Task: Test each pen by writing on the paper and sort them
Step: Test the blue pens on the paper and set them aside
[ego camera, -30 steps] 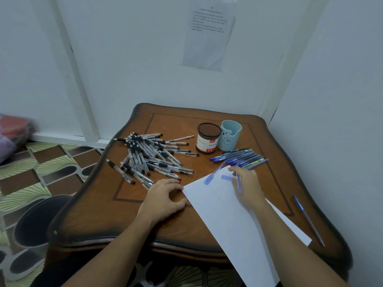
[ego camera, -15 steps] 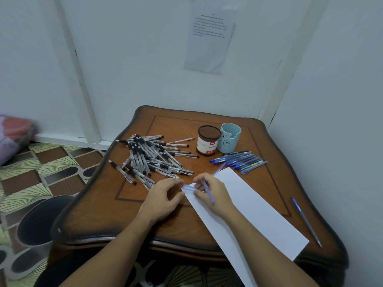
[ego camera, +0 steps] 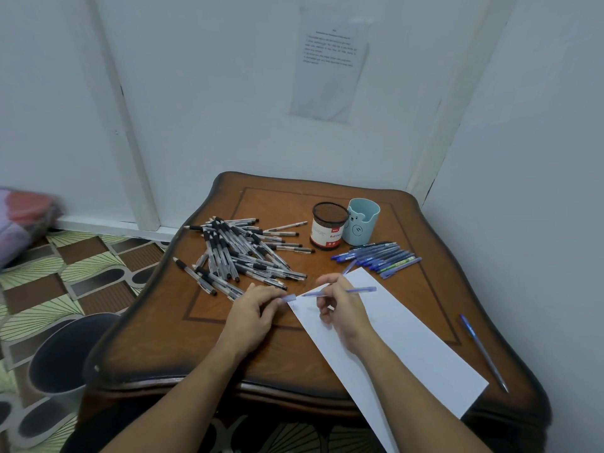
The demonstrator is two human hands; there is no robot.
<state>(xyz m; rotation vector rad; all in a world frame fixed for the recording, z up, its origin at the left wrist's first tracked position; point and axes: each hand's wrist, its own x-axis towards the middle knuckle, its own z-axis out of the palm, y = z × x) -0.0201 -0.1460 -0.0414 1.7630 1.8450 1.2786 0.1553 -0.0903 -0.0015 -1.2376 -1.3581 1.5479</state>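
In the head view, the step in hand appeared to be testing a blue pen [ego camera: 354, 290]. The right hand [ego camera: 343, 310] gripped its barrel in curled fingers, tip just above a corner of the paper [ego camera: 395, 341] lying on the tabletop [ego camera: 294, 199]. The left hand [ego camera: 256, 310] pinched the cap [ego camera: 289, 298] beside that corner. Next, the tip would need pressing down for a stroke, with the sheet kept steady.

Pens and paper
A blue pen [ego camera: 354, 290] lies sideways in the right hand [ego camera: 343, 310], tip over a corner of the white paper [ego camera: 411, 328]. Its cap [ego camera: 289, 298] is in the left hand [ego camera: 255, 310]. Black pens [ego camera: 242, 253] pile up past that hand, blue pens [ego camera: 379, 256] past the right.
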